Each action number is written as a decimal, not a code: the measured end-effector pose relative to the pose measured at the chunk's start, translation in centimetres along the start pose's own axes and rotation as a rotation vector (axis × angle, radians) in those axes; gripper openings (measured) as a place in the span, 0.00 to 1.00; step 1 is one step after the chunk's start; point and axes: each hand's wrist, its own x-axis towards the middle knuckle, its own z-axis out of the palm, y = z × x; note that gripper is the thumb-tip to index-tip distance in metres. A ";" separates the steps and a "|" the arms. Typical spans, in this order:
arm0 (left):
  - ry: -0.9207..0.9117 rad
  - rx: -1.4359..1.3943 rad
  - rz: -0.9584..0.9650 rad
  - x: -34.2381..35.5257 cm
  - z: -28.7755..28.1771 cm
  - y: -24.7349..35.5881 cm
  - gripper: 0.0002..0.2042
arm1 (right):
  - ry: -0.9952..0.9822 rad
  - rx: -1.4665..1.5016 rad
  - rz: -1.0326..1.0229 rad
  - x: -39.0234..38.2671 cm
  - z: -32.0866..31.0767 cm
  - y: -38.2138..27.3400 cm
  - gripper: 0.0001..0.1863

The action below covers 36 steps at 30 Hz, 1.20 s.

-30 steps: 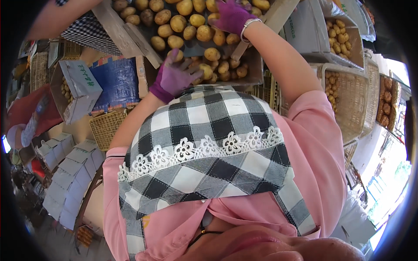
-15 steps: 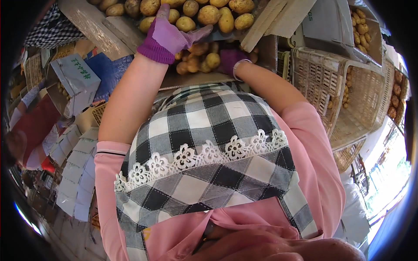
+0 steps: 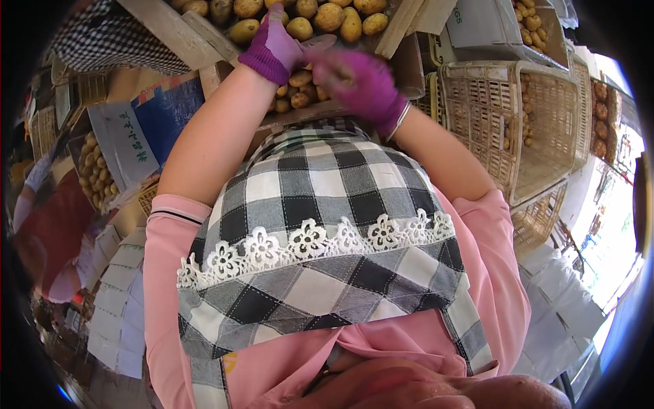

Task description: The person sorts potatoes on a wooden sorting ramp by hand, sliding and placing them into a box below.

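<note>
My left hand [image 3: 283, 46], in a purple glove, rests at the near edge of a wooden-sided tray [image 3: 165, 31] full of potatoes [image 3: 329, 18]. Its fingers are stretched apart, one pointing up beside the potatoes and the others toward the right. Below that edge sits a cardboard box [image 3: 411, 65] holding more potatoes [image 3: 298, 92]. My right hand [image 3: 364, 87], also in a purple glove, is raised over this box, close to my left fingertips. Motion smears its fingers, and whether a potato is in them cannot be made out.
Plastic crates [image 3: 480, 123] stand at the right, with a carton of potatoes [image 3: 530, 27] beyond them. At the left are a blue-and-white carton [image 3: 129, 146], folded white cartons [image 3: 122, 300] and a person in a dark red top [image 3: 58, 225].
My right hand has come up out of the lower box and moved left toward my left hand. My left hand stays at the tray's edge. The whole view has shifted slightly.
</note>
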 end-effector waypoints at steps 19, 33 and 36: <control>0.346 -0.096 0.736 -22.7 -23.5 -14.3 0.28 | -0.006 -0.547 -0.142 12.7 3.3 2.4 0.37; 0.189 2.193 0.408 -2.3 -2.1 -2.5 0.19 | 0.155 -0.458 -0.301 13.1 4.9 4.7 0.26; 0.298 2.226 0.730 7.5 -6.3 -3.2 0.24 | 0.089 -0.480 -0.281 12.9 5.3 3.3 0.33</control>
